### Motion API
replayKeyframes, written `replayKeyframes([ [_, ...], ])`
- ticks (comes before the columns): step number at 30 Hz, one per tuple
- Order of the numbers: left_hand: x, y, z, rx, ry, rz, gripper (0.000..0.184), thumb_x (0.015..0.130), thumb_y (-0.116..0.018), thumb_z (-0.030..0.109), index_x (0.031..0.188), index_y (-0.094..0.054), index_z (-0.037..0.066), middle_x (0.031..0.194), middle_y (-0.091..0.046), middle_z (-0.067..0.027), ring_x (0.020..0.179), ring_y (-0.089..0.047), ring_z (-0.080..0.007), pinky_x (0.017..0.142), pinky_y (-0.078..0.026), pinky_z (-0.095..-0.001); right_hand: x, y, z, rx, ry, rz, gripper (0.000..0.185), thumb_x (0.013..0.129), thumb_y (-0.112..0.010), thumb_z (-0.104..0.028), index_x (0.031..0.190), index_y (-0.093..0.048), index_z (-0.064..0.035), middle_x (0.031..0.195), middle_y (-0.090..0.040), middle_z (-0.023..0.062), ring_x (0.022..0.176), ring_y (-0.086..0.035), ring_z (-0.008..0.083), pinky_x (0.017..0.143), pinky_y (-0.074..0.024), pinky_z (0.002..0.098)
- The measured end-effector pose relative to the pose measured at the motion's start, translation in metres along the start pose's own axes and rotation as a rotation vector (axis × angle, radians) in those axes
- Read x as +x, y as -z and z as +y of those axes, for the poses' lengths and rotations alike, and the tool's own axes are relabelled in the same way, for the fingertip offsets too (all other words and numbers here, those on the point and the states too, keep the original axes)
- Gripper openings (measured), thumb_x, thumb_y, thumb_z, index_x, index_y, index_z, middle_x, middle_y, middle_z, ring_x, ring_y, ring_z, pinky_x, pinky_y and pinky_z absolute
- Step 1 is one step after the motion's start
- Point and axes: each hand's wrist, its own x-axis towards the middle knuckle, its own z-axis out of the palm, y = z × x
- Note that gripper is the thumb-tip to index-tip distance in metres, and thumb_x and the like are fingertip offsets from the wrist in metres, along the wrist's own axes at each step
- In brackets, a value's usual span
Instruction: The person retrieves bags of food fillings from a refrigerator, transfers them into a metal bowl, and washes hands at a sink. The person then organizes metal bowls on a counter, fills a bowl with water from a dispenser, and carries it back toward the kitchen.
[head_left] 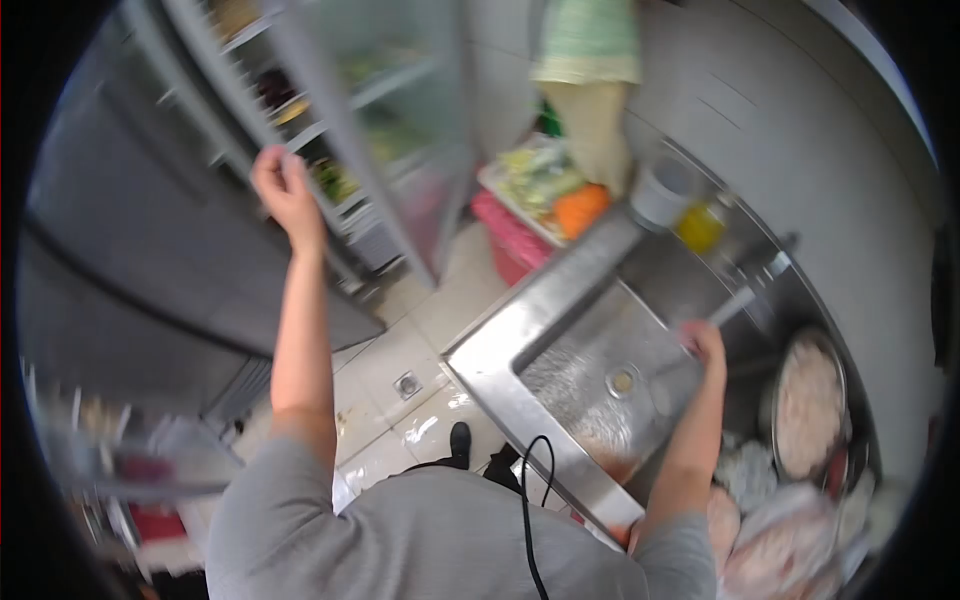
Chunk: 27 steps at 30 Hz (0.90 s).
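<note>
My left hand is raised in front of the glass-door fridge, its fingers loosely bent and the thumb a little apart. Nothing shows in it, and touching the fridge cannot be made out. Over the steel sink, my right hand has curled fingers at the lower end of the faucet spout; blur softens the contact. Rippled water lies in the basin around a round drain.
Right of the basin stands a bowl of pale meat, with a plastic bag below it. A pink bin sits under a tray of vegetables. A white cup and a yellow bottle stand behind the sink. The floor looks wet.
</note>
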Motion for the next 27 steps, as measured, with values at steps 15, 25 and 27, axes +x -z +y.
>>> replayKeyframes([
  [15,-0.505,-0.345,0.133,-0.379,1.502,-1.562,0.014,0.075,-0.054,0.020,0.070,-0.055,0.006,0.054,-0.047,-0.0023,0.045,-0.042,-0.0129,0.039,-0.033,-0.0284,-0.040,0.010,-0.065,-0.014,0.231,0.449,0.018,0.071,-0.056,-0.019,0.076,-0.062,-0.0029,0.070,-0.059,0.0190,0.067,-0.058,0.0324,0.061,-0.0462,0.0374],
  [25,-0.485,-0.349,0.187,-0.789,2.153,-0.956,0.013,0.078,-0.034,0.003,0.088,-0.041,0.000,0.085,-0.044,-0.0154,0.072,-0.044,-0.0292,0.068,-0.042,-0.0412,-0.015,-0.041,-0.024,1.550,0.329,0.535,0.057,0.079,-0.054,-0.025,0.125,-0.026,-0.0085,0.117,-0.042,0.0076,0.105,-0.042,0.0185,0.085,-0.0369,0.0327],
  [27,-0.491,-0.338,0.185,-0.893,2.214,-0.838,0.010,0.076,-0.036,-0.003,0.084,-0.041,-0.003,0.085,-0.046,-0.0122,0.081,-0.047,-0.0270,0.077,-0.041,-0.0365,-0.026,-0.030,-0.022,1.582,0.316,0.504,0.045,0.080,-0.053,-0.028,0.115,-0.034,-0.0063,0.100,-0.046,0.0073,0.092,-0.046,0.0177,0.076,-0.0406,0.0314],
])
